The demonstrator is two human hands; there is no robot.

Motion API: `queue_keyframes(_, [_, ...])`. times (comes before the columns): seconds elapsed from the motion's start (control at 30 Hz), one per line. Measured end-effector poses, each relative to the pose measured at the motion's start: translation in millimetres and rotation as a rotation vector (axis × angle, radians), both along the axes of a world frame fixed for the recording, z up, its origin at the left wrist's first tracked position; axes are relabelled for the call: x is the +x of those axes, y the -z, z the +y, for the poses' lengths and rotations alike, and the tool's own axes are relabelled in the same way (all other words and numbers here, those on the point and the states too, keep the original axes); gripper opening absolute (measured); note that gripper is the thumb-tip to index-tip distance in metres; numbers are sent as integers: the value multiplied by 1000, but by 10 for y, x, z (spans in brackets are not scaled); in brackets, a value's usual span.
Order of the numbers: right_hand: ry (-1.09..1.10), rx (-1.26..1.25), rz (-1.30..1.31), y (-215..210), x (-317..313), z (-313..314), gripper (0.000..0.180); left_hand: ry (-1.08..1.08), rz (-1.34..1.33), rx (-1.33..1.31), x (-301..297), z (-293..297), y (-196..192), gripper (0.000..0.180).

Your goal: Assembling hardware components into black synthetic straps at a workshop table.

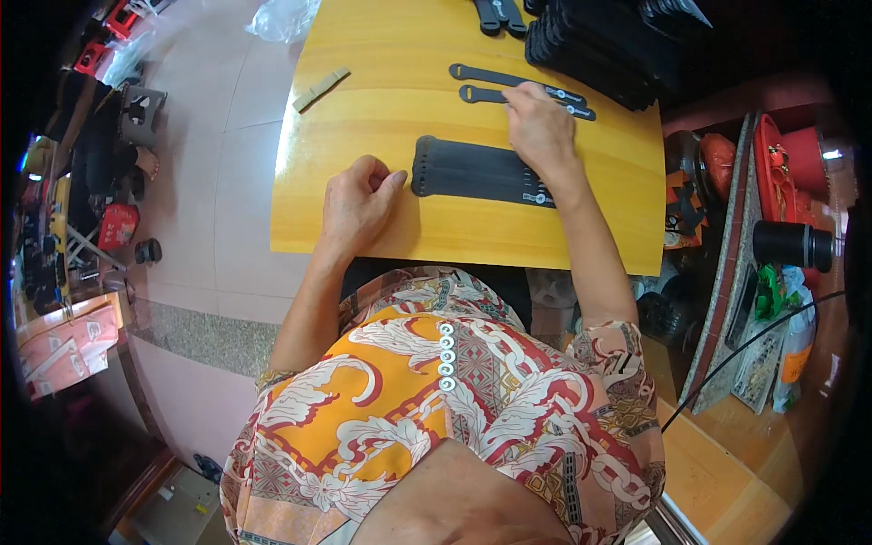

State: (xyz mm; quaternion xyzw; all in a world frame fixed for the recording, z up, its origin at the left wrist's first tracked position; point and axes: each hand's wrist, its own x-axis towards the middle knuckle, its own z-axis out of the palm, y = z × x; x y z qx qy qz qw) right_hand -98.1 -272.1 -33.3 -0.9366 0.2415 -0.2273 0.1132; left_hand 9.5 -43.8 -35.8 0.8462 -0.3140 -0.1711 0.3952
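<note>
Two slim black straps (481, 94), each with a slotted rounded end and a white print, lie side by side on the yellow table. My right hand (543, 132) is closed over the middle of the nearer one, fingertips pressed together on it; the grip itself is partly hidden. Closer to me, a neat row of black straps (472, 170) lies flat, with its right end partly under my right wrist. Left of that row, my left hand (359, 202) rests on the table with fingers curled in and thumb against them, and no object shows in it.
The yellow table (363, 118) carries a tan strip (321, 90) at its left. Thick stacks of black straps (599, 50) stand at the far right, with more black straps (500, 15) at the far edge. A shelf (727, 272) with red items and a black cylinder (792, 245) is at right.
</note>
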Motion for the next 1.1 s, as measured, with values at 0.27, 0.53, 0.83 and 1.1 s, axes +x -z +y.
queue_keyframes(0.27, [44,92,231,-66,-21,7,16,7,61,-61,-12,29,-3,18])
queue_keyframes(0.53, [6,216,292,-142,-157,33,16,97,-51,-242,-155,-151,-134,16])
queue_keyframes(0.83, [-31,186,306,-169,-141,96,18,533,-685,-110,158,-1037,64,29])
queue_keyframes(1.1, [-10,-115,406,-651,-451,508,13,556,-573,-17,253,-1037,5,33])
